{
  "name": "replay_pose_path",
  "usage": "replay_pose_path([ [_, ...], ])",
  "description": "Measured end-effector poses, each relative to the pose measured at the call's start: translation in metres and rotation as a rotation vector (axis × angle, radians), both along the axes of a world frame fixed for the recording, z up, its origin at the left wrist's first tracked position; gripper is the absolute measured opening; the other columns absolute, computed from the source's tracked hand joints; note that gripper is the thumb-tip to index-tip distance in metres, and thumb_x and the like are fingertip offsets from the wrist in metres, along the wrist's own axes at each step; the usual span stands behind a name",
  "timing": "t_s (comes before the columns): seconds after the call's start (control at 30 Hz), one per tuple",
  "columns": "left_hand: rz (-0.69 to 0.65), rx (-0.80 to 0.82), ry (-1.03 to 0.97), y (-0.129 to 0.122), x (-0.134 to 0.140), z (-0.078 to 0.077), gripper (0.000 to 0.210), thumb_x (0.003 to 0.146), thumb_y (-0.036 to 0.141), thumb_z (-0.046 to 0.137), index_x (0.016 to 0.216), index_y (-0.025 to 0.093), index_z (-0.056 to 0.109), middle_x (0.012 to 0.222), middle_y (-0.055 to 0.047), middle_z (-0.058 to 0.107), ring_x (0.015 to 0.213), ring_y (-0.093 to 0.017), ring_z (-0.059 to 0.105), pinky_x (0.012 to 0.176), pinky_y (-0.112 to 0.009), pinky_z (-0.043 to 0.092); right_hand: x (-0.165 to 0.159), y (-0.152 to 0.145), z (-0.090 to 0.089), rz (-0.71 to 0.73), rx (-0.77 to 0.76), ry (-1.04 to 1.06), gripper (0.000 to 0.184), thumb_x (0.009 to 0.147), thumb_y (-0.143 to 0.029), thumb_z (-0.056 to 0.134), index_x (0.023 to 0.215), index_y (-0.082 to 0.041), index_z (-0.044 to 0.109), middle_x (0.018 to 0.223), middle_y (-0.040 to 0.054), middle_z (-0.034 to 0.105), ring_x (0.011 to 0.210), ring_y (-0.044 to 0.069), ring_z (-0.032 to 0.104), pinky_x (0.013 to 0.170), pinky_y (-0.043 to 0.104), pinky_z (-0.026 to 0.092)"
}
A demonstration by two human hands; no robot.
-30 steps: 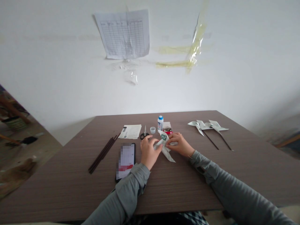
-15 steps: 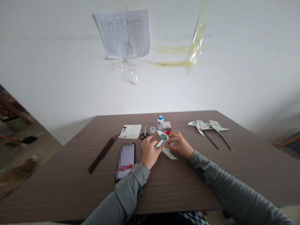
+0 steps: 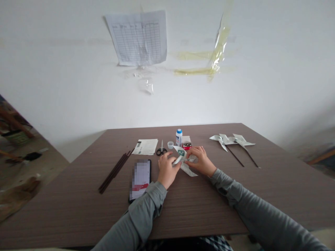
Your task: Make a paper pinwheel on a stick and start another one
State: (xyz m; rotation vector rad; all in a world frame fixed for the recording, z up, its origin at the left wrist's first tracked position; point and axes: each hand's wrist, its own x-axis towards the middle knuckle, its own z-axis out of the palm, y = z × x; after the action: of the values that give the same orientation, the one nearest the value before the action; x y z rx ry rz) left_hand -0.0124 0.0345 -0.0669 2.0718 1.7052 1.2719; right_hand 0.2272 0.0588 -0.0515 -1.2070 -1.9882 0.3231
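Between my two hands is a paper pinwheel [image 3: 188, 170] made of printed sheet, with a green patch on one blade. My left hand [image 3: 168, 170] pinches a folded blade between thumb and fingers on its left side. My right hand [image 3: 202, 161] closes its fingertips on the paper near the centre and right blade, partly hiding it. Just beyond the hands stand a white bottle with a blue cap [image 3: 179, 137] and a small red-and-white box [image 3: 186, 143] of metal pieces.
Left of my hands lie a phone [image 3: 140, 181], dark sticks [image 3: 116, 170], stacked paper sheets [image 3: 145, 146], scissors [image 3: 161, 150] and a small clear cap [image 3: 170, 144]. Two pinwheels on sticks [image 3: 231, 140] lie at the right. A wall [image 3: 167, 108] rises behind the table [image 3: 183, 216].
The pinwheel has tilted slightly and its lower blade sits a little higher. Both hands keep their grip in nearly the same place.
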Motion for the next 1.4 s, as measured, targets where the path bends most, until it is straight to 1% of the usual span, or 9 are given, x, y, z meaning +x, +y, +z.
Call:
replay_pose_path([
  [0.1, -0.003, -0.002, -0.008, 0.000, 0.000, 0.001, 0.016, 0.094, 0.016, 0.103, 0.094, 0.029, 0.096, 0.146, -0.011, 0.092, 0.146, -0.039, 0.082, 0.131, -0.064, 0.067, 0.000, -0.001, 0.001, -0.026, -0.038, 0.033, 0.032, 0.089, -0.038, 0.104, 0.114, -0.032, 0.085, 0.132, 0.0105, 0.093, 0.137, 0.045, 0.083, 0.149, 0.090, 0.039],
  [0.23, -0.003, -0.013, -0.014, -0.001, 0.000, 0.002, 0.015, 0.094, 0.016, 0.103, 0.093, 0.029, 0.096, 0.147, -0.012, 0.092, 0.147, -0.040, 0.082, 0.133, -0.066, 0.065, -0.001, -0.001, 0.002, -0.001, -0.096, 0.037, 0.049, 0.090, -0.035, 0.100, 0.138, -0.035, 0.086, 0.135, 0.0092, 0.094, 0.149, 0.047, 0.082, 0.152, 0.094, 0.030],
  [0.43, -0.001, -0.018, -0.032, -0.003, 0.004, 0.003, 0.016, 0.089, 0.018, 0.106, 0.092, 0.031, 0.096, 0.143, -0.011, 0.093, 0.148, -0.042, 0.081, 0.139, -0.071, 0.060, 0.000, -0.003, 0.005, 0.014, -0.120, -0.010, 0.076, 0.091, -0.032, 0.097, 0.166, -0.039, 0.084, 0.124, 0.0056, 0.094, 0.140, 0.045, 0.086, 0.152, 0.091, 0.034],
  [0.63, 0.007, -0.069, -0.003, -0.002, 0.008, 0.005, 0.020, 0.083, 0.017, 0.110, 0.094, 0.030, 0.099, 0.145, -0.013, 0.094, 0.149, -0.045, 0.083, 0.139, -0.075, 0.059, 0.002, -0.001, 0.004, 0.029, -0.136, -0.014, 0.072, 0.093, -0.036, 0.099, 0.164, -0.037, 0.087, 0.121, 0.0059, 0.094, 0.134, 0.043, 0.087, 0.151, 0.089, 0.038],
  [0.87, -0.015, -0.051, 0.018, 0.001, 0.005, 0.008, 0.018, 0.084, 0.024, 0.114, 0.091, 0.032, 0.099, 0.139, -0.012, 0.095, 0.143, -0.043, 0.084, 0.131, -0.071, 0.066, 0.004, 0.004, -0.001, 0.019, -0.099, -0.021, 0.065, 0.092, -0.039, 0.103, 0.157, -0.038, 0.093, 0.118, 0.0050, 0.093, 0.125, 0.040, 0.086, 0.148, 0.084, 0.044],
  [1.0, -0.016, -0.057, 0.028, 0.001, 0.006, 0.008, 0.017, 0.087, 0.024, 0.114, 0.092, 0.030, 0.099, 0.142, -0.013, 0.094, 0.146, -0.045, 0.083, 0.133, -0.076, 0.064, 0.003, 0.003, 0.000, 0.022, -0.134, -0.022, 0.061, 0.092, -0.039, 0.104, 0.152, -0.033, 0.095, 0.124, 0.0090, 0.095, 0.129, 0.042, 0.086, 0.147, 0.086, 0.045],
  [1.13, -0.009, -0.083, 0.013, 0.000, 0.009, 0.009, 0.019, 0.087, 0.019, 0.114, 0.091, 0.030, 0.099, 0.145, -0.014, 0.094, 0.148, -0.045, 0.083, 0.137, -0.077, 0.061, 0.003, 0.003, 0.001, 0.034, -0.159, -0.022, 0.043, 0.092, -0.040, 0.108, 0.134, -0.032, 0.100, 0.133, 0.0127, 0.097, 0.140, 0.046, 0.086, 0.144, 0.086, 0.050],
  [1.27, 0.005, -0.142, 0.000, -0.002, 0.012, 0.015, 0.022, 0.088, 0.013, 0.112, 0.090, 0.029, 0.098, 0.147, -0.013, 0.094, 0.152, -0.046, 0.083, 0.141, -0.080, 0.058, 0.003, 0.005, -0.002, 0.052, -0.173, -0.014, 0.026, 0.095, -0.042, 0.107, 0.118, -0.033, 0.100, 0.137, 0.0125, 0.098, 0.144, 0.045, 0.085, 0.148, 0.089, 0.044],
  [1.4, 0.020, -0.158, -0.019, -0.003, 0.013, 0.017, 0.025, 0.087, 0.011, 0.113, 0.087, 0.029, 0.097, 0.144, -0.012, 0.093, 0.150, -0.044, 0.083, 0.140, -0.076, 0.060, 0.004, 0.008, -0.005, 0.067, -0.206, 0.019, 0.025, 0.095, -0.043, 0.107, 0.116, -0.033, 0.099, 0.143, 0.0127, 0.097, 0.147, 0.047, 0.086, 0.150, 0.094, 0.037],
])
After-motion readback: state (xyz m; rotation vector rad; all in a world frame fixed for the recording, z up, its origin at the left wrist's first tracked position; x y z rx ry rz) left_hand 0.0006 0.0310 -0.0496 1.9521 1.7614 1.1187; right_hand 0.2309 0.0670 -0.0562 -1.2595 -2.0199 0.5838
